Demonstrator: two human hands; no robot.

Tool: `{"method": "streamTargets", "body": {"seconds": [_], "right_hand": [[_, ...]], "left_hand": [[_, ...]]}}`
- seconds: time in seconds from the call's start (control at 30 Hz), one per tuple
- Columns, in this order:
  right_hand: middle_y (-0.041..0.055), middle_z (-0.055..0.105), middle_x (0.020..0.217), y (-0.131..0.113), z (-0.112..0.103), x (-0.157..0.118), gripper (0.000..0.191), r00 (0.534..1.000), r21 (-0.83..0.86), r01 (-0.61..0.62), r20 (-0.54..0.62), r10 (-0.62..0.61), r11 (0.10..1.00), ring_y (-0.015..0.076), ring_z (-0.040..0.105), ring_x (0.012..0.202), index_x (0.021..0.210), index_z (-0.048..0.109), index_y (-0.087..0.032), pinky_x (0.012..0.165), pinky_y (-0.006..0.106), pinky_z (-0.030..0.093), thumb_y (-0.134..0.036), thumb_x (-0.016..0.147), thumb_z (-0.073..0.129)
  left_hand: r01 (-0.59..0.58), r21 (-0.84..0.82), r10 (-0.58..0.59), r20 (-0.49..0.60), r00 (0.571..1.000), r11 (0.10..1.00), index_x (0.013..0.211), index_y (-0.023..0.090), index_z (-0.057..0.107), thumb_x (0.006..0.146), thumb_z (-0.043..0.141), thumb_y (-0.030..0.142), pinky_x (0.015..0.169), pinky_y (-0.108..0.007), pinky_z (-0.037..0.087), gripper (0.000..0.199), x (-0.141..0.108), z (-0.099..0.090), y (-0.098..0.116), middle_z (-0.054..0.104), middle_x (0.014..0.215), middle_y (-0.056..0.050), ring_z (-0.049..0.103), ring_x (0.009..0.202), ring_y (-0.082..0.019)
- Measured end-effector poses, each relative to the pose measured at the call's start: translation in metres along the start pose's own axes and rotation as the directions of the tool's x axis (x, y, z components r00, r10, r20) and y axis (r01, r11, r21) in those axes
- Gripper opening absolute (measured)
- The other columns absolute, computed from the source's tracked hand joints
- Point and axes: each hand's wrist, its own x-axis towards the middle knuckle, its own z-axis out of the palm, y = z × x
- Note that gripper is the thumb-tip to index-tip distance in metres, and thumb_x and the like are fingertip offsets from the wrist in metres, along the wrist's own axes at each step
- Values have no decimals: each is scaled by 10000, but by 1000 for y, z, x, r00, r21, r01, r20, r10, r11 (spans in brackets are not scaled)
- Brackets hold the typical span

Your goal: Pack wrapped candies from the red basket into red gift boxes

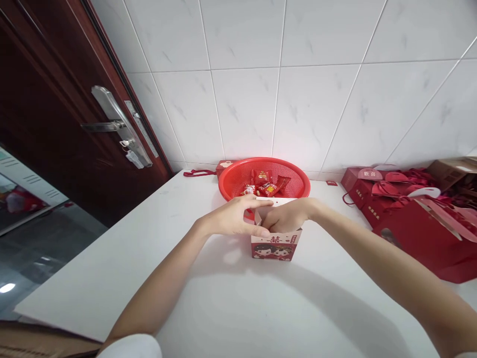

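Note:
A red and white gift box (275, 247) with two cartoon figures on its front stands upright on the white table, its top open. My left hand (234, 217) grips the box's left side, thumb along the front rim and fingers reaching to the back rim. My right hand (289, 217) dips into the opening from above. Its fingers are hidden inside the box, so what they hold cannot be seen. Just behind the box is a red plastic basket (222, 187) with several red-wrapped sweets (269, 189) in it.
Several red gift boxes (425, 238) crowd the table's right side, beside a brown cardboard box (449, 169). Behind the basket, a small red box (222, 165) lies near a dark red ribbon (199, 173). A tiled wall (242, 109) bounds the table; a dark door (74, 64) stands left.

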Motion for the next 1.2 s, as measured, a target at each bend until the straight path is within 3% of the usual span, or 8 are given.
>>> {"method": "streamTargets", "body": {"seconds": [0.1,0.17,0.27,0.37,0.53,0.83,1.0,1.2], "right_hand": [[29,765,981,-2,-11,-29,282,979,15,153,-138,-150,988,165,681,820,973,799,-238,659,267,507,-170,920,531],[47,760,1084,-1,-14,-54,262,919,81,242,-339,-202,967,188,696,964,1101,767,-221,795,299,549,-266,951,557],[86,743,1141,11,-3,-81,288,742,174,292,-662,-109,940,222,695,1036,1128,733,-200,912,380,566,-393,937,637],[133,674,1305,32,25,-84,455,562,203,267,-827,19,942,271,662,1138,1214,676,-217,978,461,554,-465,840,752],[131,712,1167,55,69,-67,653,581,382,272,-797,166,883,258,694,1029,1319,576,-201,950,492,564,-478,772,802],[40,736,914,55,90,-51,293,468,520,495,-835,290,696,202,686,838,995,708,-220,749,341,569,-447,817,760],[53,762,976,65,95,-51,284,430,481,555,-864,261,678,222,695,878,934,765,-247,771,346,567,-480,774,792],[53,749,901,67,98,-49,375,413,499,473,-854,317,727,227,678,845,979,760,-239,762,356,555,-553,774,779]], "left_hand": [[-51,35,49,52,997,998,1460,352,554,740,834,498,1100,-475,438,786,-2,-3,-1,628,1360,-81,530,1318,-348],[-89,53,86,59,995,995,1440,343,577,759,824,433,1126,-458,422,730,-2,-3,-3,603,1432,-66,505,1366,-348],[-121,41,123,-35,992,992,1514,349,478,826,738,289,1171,-411,386,738,2,2,-8,479,1573,-22,412,1465,-306],[-127,-21,122,-161,979,992,1592,343,322,834,703,252,1122,-400,448,853,9,11,-16,376,1638,-27,418,1462,-295],[-166,-170,123,-239,963,971,1331,170,658,831,718,347,946,-389,554,534,22,21,-23,673,1346,-111,674,1096,-276],[-279,-213,209,-299,931,936,1155,168,744,867,679,356,820,-335,566,351,27,36,-23,749,1126,-97,689,965,-233],[-416,-132,343,-377,860,900,1006,175,782,867,662,247,771,-277,577,197,34,47,-29,770,1036,-83,707,965,-207],[-532,68,509,-413,755,844,992,185,783,884,627,156,796,-298,586,191,38,53,-37,759,964,-76,707,886,-180]]}}
